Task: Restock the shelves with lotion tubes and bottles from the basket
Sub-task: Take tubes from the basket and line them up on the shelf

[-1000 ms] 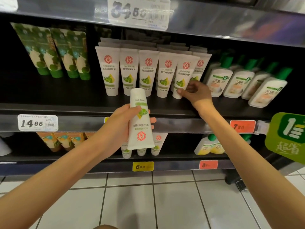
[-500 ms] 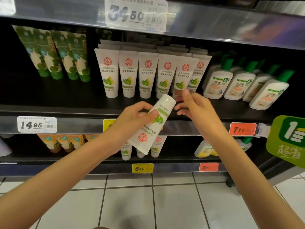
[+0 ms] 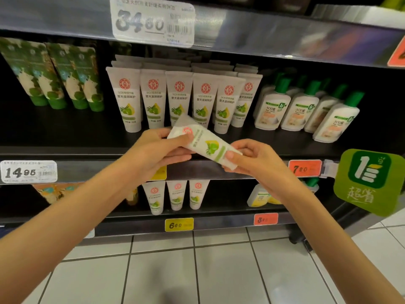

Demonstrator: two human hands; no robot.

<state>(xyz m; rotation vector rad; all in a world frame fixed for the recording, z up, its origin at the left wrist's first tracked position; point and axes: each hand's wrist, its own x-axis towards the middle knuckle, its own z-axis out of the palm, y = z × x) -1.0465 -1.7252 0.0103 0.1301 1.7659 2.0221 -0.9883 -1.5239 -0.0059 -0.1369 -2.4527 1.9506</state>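
Note:
A white lotion tube (image 3: 205, 144) with a red seal and green olive print lies tilted in front of the middle shelf (image 3: 76, 148). My left hand (image 3: 160, 150) grips its flat crimped end, which points up and left. My right hand (image 3: 252, 157) pinches its cap end at the lower right. Behind the tube, several matching white tubes (image 3: 153, 99) stand cap-down in rows on the same shelf. No basket is in view.
Green patterned tubes (image 3: 54, 77) stand at the shelf's left, white bottles with green caps (image 3: 300, 106) at its right. The lower shelf holds three white tubes (image 3: 176, 195) and yellow bottles (image 3: 260, 195). A green promo sign (image 3: 370, 181) juts out at right. White floor tiles lie below.
My right hand left the shelved tubes and took hold of the held tube's cap end. The tube swung from upright, cap up, to slanting with its cap down to the right.

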